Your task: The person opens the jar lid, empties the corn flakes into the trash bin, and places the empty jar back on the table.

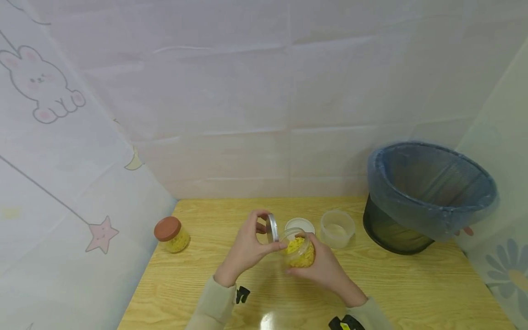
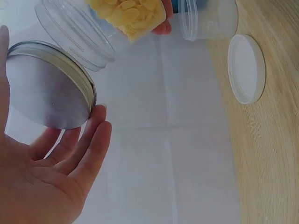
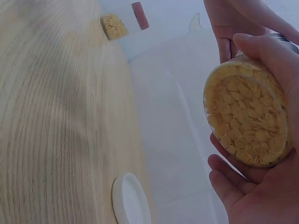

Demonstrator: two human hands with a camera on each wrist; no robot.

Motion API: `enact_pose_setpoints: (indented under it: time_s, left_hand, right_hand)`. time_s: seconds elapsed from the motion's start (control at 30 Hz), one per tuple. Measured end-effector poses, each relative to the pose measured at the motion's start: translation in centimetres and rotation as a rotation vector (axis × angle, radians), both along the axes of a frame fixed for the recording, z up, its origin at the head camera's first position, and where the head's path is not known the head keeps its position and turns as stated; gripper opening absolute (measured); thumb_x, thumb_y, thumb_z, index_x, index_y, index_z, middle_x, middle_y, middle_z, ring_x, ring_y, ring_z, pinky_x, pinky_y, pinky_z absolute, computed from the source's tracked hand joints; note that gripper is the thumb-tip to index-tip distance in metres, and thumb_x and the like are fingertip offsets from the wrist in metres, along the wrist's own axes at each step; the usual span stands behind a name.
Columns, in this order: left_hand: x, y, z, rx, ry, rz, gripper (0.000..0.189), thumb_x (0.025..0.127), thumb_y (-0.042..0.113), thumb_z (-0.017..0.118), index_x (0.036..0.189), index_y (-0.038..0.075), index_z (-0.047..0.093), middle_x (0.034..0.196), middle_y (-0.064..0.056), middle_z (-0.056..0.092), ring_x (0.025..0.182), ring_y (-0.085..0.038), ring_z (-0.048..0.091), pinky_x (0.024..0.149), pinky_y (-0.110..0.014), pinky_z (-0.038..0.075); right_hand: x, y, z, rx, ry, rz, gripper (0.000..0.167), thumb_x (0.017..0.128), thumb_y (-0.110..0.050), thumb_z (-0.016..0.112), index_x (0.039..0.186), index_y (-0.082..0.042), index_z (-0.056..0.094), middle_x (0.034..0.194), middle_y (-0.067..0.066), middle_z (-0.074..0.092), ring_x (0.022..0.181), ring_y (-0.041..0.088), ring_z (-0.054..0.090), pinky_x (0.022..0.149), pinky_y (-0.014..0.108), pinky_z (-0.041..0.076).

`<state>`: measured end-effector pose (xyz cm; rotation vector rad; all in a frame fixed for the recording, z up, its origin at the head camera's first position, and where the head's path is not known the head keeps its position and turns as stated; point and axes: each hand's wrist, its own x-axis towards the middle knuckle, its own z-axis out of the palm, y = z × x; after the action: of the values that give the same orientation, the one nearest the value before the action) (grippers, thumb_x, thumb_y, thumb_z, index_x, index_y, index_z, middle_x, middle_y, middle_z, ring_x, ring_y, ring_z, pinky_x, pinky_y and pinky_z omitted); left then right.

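Note:
My left hand [image 1: 251,239] holds a round silver metal lid [image 2: 49,86] by its rim, tilted on edge, with thumb and fingers on opposite sides. Just to the right, my right hand [image 1: 321,268] grips a clear jar [image 1: 300,250] of yellow flakes [image 3: 250,119] around its body. The jar's mouth is uncovered and leans toward the lid, a small gap between them in the left wrist view. Seen from the right wrist, flakes cover the jar's base. Behind the jar, a white lid [image 1: 300,225] lies on the table beside an uncovered clear plastic tub [image 1: 337,229].
At the table's left edge stands another jar [image 1: 173,234] of yellow flakes, capped with a reddish-brown lid. A black mesh bin [image 1: 383,229] lined with a blue bag [image 1: 433,217] stands at the back right. Pale printed sheets hang behind the wooden table [image 1: 165,293] and at both sides.

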<state>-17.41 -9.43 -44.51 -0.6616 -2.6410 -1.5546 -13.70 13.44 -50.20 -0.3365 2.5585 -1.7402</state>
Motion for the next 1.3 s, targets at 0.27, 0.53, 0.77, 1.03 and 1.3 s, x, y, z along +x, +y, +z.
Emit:
enact_pose_setpoints:
  time_s: [0.27,0.53,0.77,1.03,1.3]
  left_hand:
    - [-0.3,-0.2,-0.1,0.050,0.081,-0.021,0.095,0.069,0.035,0.096,0.147,0.017,0.045,0.136,0.000,0.044,0.122,-0.021,0.052,0.103,-0.035,0.047]
    - [-0.4,-0.6,-0.5,0.056,0.123,0.006,0.099,0.065,0.027,0.099,0.147,0.015,0.045,0.135,-0.001,0.040,0.125,-0.020,0.048,0.106,-0.036,0.044]
    - [-0.3,-0.7,-0.8,0.006,0.173,0.071,0.103,0.065,0.014,0.099,0.149,0.008,0.040,0.138,-0.005,0.037,0.127,-0.025,0.047,0.101,-0.042,0.047]
    - [-0.1,-1.0,-0.9,-0.012,0.152,0.114,0.103,0.064,0.005,0.098,0.149,0.012,0.039,0.141,-0.008,0.037,0.129,-0.030,0.046,0.103,-0.049,0.045]
    - [0.1,-1.5,-1.0,-0.006,0.149,0.156,0.103,0.064,0.009,0.098,0.147,0.010,0.037,0.142,-0.010,0.039,0.130,-0.028,0.046,0.106,-0.047,0.043]
  right_hand:
    - [-0.1,0.7,0.2,-0.009,0.004,-0.055,0.087,0.066,-0.029,0.099,0.137,-0.014,0.052,0.116,0.005,0.065,0.097,0.020,0.064,0.080,0.040,0.054]
    - [-0.3,1.7,0.4,0.008,0.052,-0.094,0.090,0.067,-0.035,0.098,0.140,-0.014,0.050,0.118,0.005,0.065,0.100,0.021,0.063,0.081,0.041,0.053]
    - [-0.3,2.8,1.0,0.027,0.104,-0.143,0.090,0.068,-0.033,0.098,0.141,-0.014,0.049,0.123,0.008,0.064,0.106,0.025,0.062,0.087,0.048,0.051]
    - [-0.2,4.6,1.7,0.019,0.084,-0.174,0.092,0.073,-0.030,0.095,0.147,-0.011,0.043,0.132,0.015,0.057,0.114,0.033,0.059,0.088,0.051,0.050]
    - [0.0,6.9,1.9,0.024,0.080,-0.248,0.098,0.077,-0.027,0.092,0.151,-0.008,0.031,0.137,0.016,0.049,0.122,0.033,0.051,0.096,0.053,0.043]
